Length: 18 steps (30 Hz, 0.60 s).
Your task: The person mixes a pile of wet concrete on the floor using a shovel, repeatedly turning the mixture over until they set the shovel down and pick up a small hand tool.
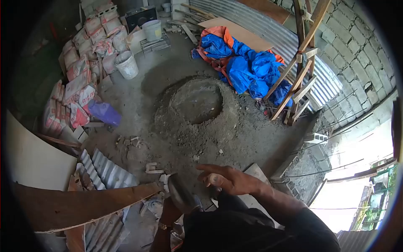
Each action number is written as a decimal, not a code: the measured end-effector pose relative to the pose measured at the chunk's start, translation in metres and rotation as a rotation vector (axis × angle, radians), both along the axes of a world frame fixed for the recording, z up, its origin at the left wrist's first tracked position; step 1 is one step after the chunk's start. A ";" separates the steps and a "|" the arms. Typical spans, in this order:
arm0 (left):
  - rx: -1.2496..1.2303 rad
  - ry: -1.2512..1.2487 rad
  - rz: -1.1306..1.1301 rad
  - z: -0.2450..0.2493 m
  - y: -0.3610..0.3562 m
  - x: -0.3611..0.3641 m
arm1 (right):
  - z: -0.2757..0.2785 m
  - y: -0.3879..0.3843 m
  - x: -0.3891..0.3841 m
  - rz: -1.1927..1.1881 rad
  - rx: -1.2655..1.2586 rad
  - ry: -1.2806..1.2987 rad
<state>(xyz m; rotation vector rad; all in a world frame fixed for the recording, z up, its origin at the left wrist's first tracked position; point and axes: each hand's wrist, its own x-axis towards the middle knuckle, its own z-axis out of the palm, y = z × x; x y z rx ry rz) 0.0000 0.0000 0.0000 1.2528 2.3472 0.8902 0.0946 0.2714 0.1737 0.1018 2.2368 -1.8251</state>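
Note:
My left hand (pixel 169 211), with a bracelet at the wrist, is low in the view against a dark, rounded, metal-looking object (pixel 180 194) and grips it; most of its fingers are hidden behind the object. To the right, my right hand (pixel 226 178) is held in the air, palm down, with the index finger stretched out to the left and the thumb apart. Nothing shows in it. Beyond both hands lies a ring-shaped mound of grey sand or mortar mix (pixel 222 132) on the floor, with a wet-looking hollow (pixel 197 103) in its middle.
Stacked sacks (pixel 77 86) and a white bucket (pixel 126 66) stand at the left. Blue tarp (pixel 254 69) lies beyond the mound, beside a wooden frame (pixel 299 84). A wooden board (pixel 84 206) and corrugated sheets (pixel 111 170) are at lower left; a block wall (pixel 357 54) rises right.

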 end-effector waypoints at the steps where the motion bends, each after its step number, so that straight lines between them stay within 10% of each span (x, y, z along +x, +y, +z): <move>1: 0.067 0.036 -0.124 0.000 0.033 -0.005 | 0.007 0.002 0.000 -0.065 -0.021 -0.025; 11: 0.209 -0.471 -0.409 0.080 0.266 0.064 | 0.054 0.116 0.104 -0.831 -0.237 -0.009; 18: 0.246 -0.297 -0.687 0.126 0.379 0.102 | 0.060 0.198 0.216 -0.705 -0.072 0.259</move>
